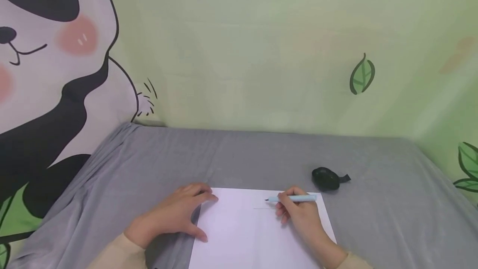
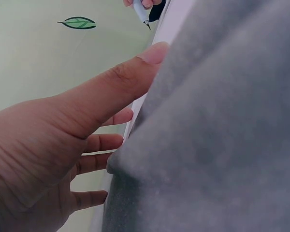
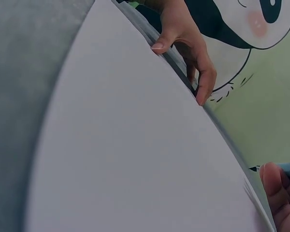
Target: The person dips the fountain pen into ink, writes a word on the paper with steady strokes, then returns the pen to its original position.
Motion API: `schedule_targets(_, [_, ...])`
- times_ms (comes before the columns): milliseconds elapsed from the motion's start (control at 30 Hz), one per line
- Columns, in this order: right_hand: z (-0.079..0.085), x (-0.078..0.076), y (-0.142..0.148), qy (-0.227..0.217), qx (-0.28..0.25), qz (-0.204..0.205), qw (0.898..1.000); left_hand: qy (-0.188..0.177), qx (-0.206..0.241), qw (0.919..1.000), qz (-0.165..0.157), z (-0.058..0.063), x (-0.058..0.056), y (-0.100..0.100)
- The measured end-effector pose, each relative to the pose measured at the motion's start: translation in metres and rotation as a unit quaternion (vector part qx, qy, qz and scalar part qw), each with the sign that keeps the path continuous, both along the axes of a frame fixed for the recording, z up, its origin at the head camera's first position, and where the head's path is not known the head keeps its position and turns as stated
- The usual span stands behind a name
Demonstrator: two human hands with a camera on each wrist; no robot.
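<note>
A white sheet of paper (image 1: 231,235) lies on the grey cloth, with one thin horizontal line drawn near its upper middle. My right hand (image 1: 302,215) pinches a light blue pen (image 1: 304,198) between thumb and fingers over the upper right of the sheet. The pen's dark tip points left, just above the drawn line. At the sheet's left edge, my left hand (image 1: 179,213) rests with fingers spread, thumb and index fingertip on the paper. In the left wrist view the thumb (image 2: 121,84) reaches to the paper's edge. The right wrist view shows the pen (image 3: 287,168) at its right border.
A dark, rounded object with a short tab (image 1: 326,179) lies just beyond the sheet's upper right corner. Grey cloth (image 1: 242,157) covers the table and wrinkles at the left. Behind stands a pale green backdrop (image 1: 242,74) printed with a panda and leaves.
</note>
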State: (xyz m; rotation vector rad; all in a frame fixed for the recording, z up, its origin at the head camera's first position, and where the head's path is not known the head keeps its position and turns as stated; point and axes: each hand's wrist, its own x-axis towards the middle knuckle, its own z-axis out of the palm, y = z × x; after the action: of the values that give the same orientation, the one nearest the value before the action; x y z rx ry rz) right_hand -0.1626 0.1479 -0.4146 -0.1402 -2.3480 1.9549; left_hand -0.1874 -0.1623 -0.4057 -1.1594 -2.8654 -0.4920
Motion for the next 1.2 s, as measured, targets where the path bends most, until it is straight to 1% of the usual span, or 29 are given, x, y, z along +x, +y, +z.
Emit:
schedule_targets(200, [-0.0009,-0.0003,-0.0005,-0.003,-0.004,-0.001,1.0,-0.001,0.002,1.0,0.0,0.001,0.001,-0.0002])
schedule_targets(667, [-0.0061,-0.0024,0.0011,-0.004,-0.008,0.002,1.0,0.005,0.004,1.0,-0.003,-0.0006,0.0006,-0.0002])
schedule_targets(1000, [-0.0047,-0.0019,0.0004,-0.002,0.004,0.003,1.0,0.003,0.002,1.0,-0.002,0.0022,0.002,0.0004])
schedule_targets(1200, [-0.0039,-0.0021,-0.0004,0.0,0.017,0.001,1.0,-0.006,0.002,1.0,-0.001,0.0031,0.0019,0.0002])
